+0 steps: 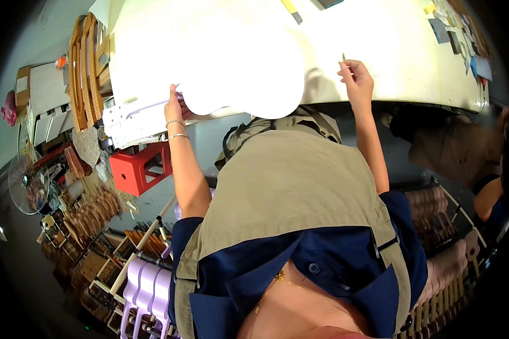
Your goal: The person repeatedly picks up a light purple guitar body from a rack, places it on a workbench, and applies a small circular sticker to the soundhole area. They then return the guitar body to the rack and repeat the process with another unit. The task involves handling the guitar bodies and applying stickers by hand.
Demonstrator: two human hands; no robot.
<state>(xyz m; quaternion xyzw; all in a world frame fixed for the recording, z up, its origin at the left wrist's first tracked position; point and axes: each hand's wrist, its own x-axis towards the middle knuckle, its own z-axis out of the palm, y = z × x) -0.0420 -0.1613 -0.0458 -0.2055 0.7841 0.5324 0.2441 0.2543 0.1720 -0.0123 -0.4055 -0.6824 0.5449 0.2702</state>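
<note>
An electric guitar body, washed out to white by glare, lies at the near edge of the pale worktable. A light purple neck runs from it to the left. My left hand is closed around the neck close to the body, thumb on top and the other fingers partly hidden behind it. Off to the right of the body, my right hand is raised over the table. Between its thumb and fingers it pinches a small thin stick-like piece, too small to name.
Wooden guitar necks stand at the table's left end, above a red stool. Small sanding blocks lie at the far right. Purple guitar bodies hang on a rack behind me at left. Another person's arm shows at right.
</note>
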